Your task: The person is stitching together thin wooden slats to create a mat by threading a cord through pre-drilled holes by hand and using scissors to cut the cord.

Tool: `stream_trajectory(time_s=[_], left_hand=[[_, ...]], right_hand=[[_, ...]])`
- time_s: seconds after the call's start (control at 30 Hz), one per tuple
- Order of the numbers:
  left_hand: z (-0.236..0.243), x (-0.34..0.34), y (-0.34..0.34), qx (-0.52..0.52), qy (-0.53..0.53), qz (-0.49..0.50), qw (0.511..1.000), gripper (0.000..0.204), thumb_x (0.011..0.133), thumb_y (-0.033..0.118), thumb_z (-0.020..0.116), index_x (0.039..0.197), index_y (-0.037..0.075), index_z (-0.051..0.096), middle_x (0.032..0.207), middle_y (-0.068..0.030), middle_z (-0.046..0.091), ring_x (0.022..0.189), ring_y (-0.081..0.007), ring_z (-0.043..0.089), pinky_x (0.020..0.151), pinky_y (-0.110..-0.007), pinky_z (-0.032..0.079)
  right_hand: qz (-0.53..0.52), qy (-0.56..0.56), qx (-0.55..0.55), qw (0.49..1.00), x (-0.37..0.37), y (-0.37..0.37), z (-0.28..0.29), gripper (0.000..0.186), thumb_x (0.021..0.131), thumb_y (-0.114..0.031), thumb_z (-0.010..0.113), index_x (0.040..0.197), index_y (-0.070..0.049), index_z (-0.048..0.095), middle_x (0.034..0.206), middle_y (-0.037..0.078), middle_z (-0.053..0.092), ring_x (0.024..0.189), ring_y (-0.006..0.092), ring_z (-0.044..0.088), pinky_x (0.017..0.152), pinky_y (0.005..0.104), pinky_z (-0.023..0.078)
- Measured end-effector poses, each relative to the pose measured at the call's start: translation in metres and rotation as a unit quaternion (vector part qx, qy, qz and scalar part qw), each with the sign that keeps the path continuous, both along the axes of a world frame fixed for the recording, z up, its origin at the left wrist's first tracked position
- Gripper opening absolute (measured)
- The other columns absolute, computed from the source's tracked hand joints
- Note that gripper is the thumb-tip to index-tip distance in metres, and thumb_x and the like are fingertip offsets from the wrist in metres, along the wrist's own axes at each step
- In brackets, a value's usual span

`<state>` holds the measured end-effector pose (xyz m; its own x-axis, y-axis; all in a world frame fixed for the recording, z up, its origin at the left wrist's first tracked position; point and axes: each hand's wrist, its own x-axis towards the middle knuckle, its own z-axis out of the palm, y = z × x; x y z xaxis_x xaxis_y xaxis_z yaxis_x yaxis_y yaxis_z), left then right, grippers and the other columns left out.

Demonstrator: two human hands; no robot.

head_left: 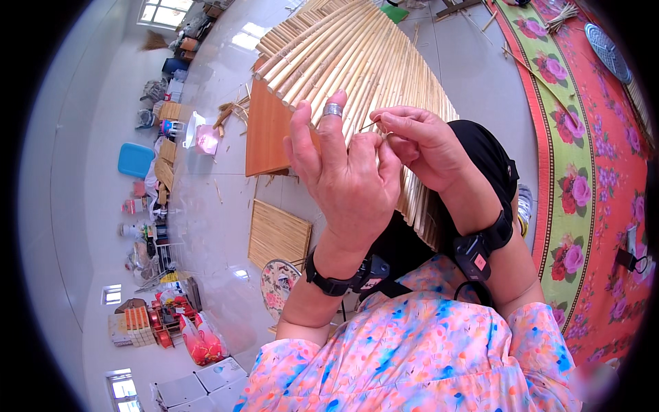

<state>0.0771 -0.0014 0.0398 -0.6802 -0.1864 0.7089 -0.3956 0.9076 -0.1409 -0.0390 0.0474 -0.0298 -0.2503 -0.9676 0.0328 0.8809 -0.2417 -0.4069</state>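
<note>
A panel of pale reed stalks [384, 75], bound side by side, slopes across my lap and a brown wooden board [266, 130]. My right hand [432, 147] pinches a thin dark needle [369, 126] between thumb and forefinger, just above the stalks. Close against it, my left hand [353, 175] has its thumb and forefinger pressed together; what they grip is too small to make out. The other left fingers stretch out over the stalks, one wearing a silver ring-like band [332, 109].
On the floor to the left lie a smaller reed panel [280, 232] and a round floral stool [278, 285]. A blue lid [136, 160] and household clutter line the left wall. A red floral mat [604, 185] with loose stalks spreads along the right.
</note>
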Motion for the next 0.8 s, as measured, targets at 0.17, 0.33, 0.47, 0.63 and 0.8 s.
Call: stream_trajectory(time_s=[0.17,0.33,0.47,0.63,0.8], left_hand=[[0.000,0.000,0.001,0.001,-0.006,0.010,1.000,0.010,0.073,0.013,0.071,0.075,0.008,0.062,0.128,-0.0138,0.058,0.130,-0.0413,0.040,0.103,-0.055,0.029],[0.000,0.000,0.001,0.003,-0.002,0.007,1.000,0.009,0.074,0.012,0.070,0.075,0.008,0.062,0.129,-0.0129,0.058,0.130,-0.0406,0.040,0.102,-0.056,0.028],[0.000,0.001,0.001,0.004,-0.004,0.011,1.000,0.010,0.076,0.013,0.070,0.075,0.007,0.062,0.130,-0.0127,0.057,0.130,-0.0401,0.039,0.102,-0.056,0.027],[0.000,0.001,0.000,-0.003,-0.016,0.029,0.999,0.011,0.078,0.015,0.070,0.076,0.007,0.062,0.131,-0.0127,0.056,0.130,-0.0397,0.039,0.102,-0.057,0.027],[0.001,0.000,0.001,-0.001,-0.018,0.031,0.999,0.010,0.078,0.014,0.069,0.077,0.007,0.062,0.131,-0.0125,0.056,0.130,-0.0396,0.039,0.102,-0.057,0.027]], right_hand=[[-0.010,-0.026,0.018,0.999,-0.002,-0.002,0.000,0.018,0.089,-0.012,0.070,0.102,-0.001,0.068,0.065,-0.007,0.050,0.051,0.0005,0.036,0.043,0.0174,0.025],[0.065,-0.117,-0.016,0.991,-0.005,-0.003,-0.003,0.013,0.091,-0.011,0.065,0.100,-0.001,0.066,0.070,-0.005,0.054,0.051,0.0009,0.037,0.043,0.0172,0.026],[0.116,-0.122,0.001,0.986,-0.016,-0.005,-0.001,0.011,0.094,-0.011,0.060,0.097,-0.002,0.064,0.076,-0.001,0.060,0.050,0.0005,0.039,0.042,0.0159,0.026],[0.138,-0.127,0.025,0.982,-0.020,-0.009,0.001,0.010,0.094,-0.011,0.060,0.095,-0.002,0.064,0.078,0.000,0.060,0.050,0.0002,0.040,0.041,0.0151,0.027],[0.089,-0.161,0.023,0.983,-0.013,-0.008,0.001,0.012,0.097,-0.012,0.057,0.101,-0.002,0.061,0.081,0.001,0.060,0.051,0.0002,0.041,0.041,0.0150,0.028]])
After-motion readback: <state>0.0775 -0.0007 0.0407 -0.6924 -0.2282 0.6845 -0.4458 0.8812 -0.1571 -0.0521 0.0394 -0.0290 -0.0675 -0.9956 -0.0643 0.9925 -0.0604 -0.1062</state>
